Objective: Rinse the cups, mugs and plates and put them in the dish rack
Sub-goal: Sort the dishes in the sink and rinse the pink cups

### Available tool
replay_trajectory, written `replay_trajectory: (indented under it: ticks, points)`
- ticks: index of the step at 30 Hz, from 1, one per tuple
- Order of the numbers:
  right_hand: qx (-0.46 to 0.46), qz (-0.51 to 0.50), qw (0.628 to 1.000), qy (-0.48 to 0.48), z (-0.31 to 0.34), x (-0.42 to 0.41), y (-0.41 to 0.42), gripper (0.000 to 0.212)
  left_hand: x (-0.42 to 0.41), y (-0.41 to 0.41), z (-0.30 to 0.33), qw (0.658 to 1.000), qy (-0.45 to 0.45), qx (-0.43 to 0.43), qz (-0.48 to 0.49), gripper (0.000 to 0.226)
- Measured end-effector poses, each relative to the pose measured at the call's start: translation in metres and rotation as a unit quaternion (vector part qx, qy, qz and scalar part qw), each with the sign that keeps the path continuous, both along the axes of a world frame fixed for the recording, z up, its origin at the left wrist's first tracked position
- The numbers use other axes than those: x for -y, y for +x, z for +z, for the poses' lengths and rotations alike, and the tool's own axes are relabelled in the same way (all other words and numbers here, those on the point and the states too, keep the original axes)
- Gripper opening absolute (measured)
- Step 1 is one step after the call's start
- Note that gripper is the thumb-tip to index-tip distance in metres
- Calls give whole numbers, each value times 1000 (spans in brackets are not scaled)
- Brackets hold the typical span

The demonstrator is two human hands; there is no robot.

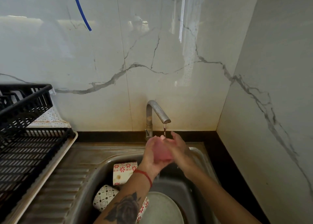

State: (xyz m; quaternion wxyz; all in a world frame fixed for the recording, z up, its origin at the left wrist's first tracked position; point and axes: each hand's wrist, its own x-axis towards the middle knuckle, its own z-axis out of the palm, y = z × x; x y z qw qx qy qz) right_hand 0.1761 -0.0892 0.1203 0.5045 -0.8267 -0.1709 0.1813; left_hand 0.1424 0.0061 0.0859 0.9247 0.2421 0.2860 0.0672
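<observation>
**sink_watcher:** ok so where's the cup sitting relative to the rack right now?

**remote_op:** I'm watching both hands holding a pink cup (162,151) under the tap (158,113) at centre frame, water running onto it. The left hand (152,153) is wrapping around its left side, fingers curled on it, and the right hand (178,146) is cupping the right side, thumb up near the rim. I'm reading the cup's long axis as tilting up toward the spout, though it's blurry

**sink_watcher:** and the rack?

**remote_op:** the dish rack (25,139) is sitting well off at the left edge of the frame, so I'm guessing the left hand is nearer for the carry. Both forearms are reaching in from the bottom over the sink (101,166), where two patterned mugs (124,172) and a plate (160,206) are waiting
</observation>
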Motion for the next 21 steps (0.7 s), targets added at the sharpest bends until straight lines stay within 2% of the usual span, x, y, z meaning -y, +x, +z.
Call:
replay_trajectory:
  ticks: [2, 3, 5, 8, 11, 13, 17, 21]
  points:
    - [144, 54, 988, -36, -10, 2, -8, 88, 5, 5, 3, 1000, -13, 0, 4, 53]
    - [218, 96, 969, -71, -17, 4, -11, 90, 7, 7, 4, 1000, -5, 5, 5, 53]
    - [329, 144, 922, -144, -26, 11, -13, 82, 8, 9, 5, 1000, -2, -3, -1, 56]
    - [401, 208, 876, -170, -32, 23, -10, 79, 5, 7, 3, 996, -47, -69, -22, 61]
    - [445, 276, 837, -159, -41, 43, -1, 76, 1, 5, -5, 995, 9, -101, 7, 52]
    - [454, 276, 831, -166, -43, 51, 7, 72, 1, 4, -9, 995, 54, -80, 26, 45]
    - [453, 207, 852, -163, -38, 40, 3, 66, 8, 9, -2, 996, -14, -84, 9, 54]
    - [445, 175, 872, -102, -43, 34, -10, 66, 10, 9, 0, 998, -44, -46, 29, 59]
